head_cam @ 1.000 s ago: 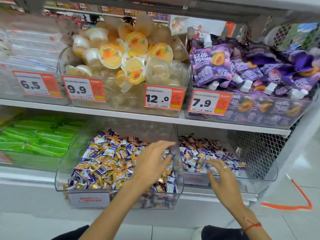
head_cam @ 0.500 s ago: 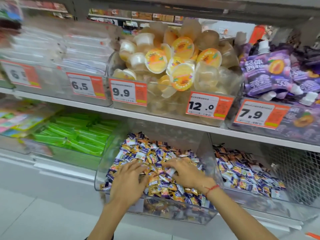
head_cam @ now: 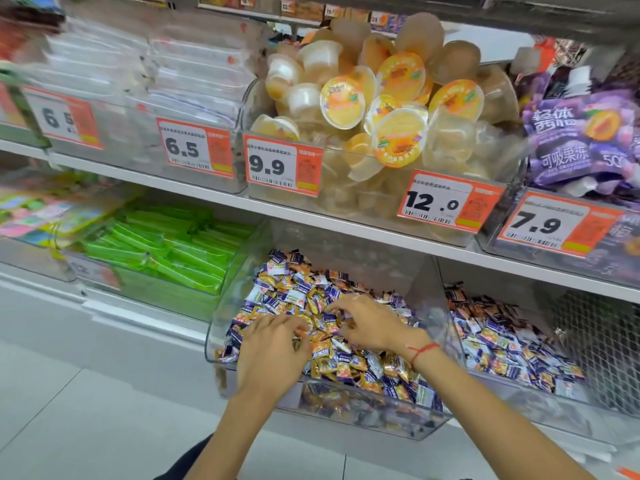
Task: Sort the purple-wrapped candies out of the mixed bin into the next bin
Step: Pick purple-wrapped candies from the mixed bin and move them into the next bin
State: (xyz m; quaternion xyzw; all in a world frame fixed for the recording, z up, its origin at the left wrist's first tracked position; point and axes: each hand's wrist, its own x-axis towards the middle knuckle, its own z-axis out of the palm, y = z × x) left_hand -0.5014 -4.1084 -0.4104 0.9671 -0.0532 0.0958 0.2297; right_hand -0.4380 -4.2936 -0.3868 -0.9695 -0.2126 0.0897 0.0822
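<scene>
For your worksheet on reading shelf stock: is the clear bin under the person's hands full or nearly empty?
Fairly full. Purple and gold wrapped candies heap across the mixed bin, up to its front rim.

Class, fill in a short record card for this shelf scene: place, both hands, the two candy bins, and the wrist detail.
Place: shop shelving
Left hand: palm down on the candies
Right hand: fingers curled in the candies
Mixed bin: purple and gold candies
Next bin: mostly purple candies
Wrist detail: red string, right wrist
</scene>
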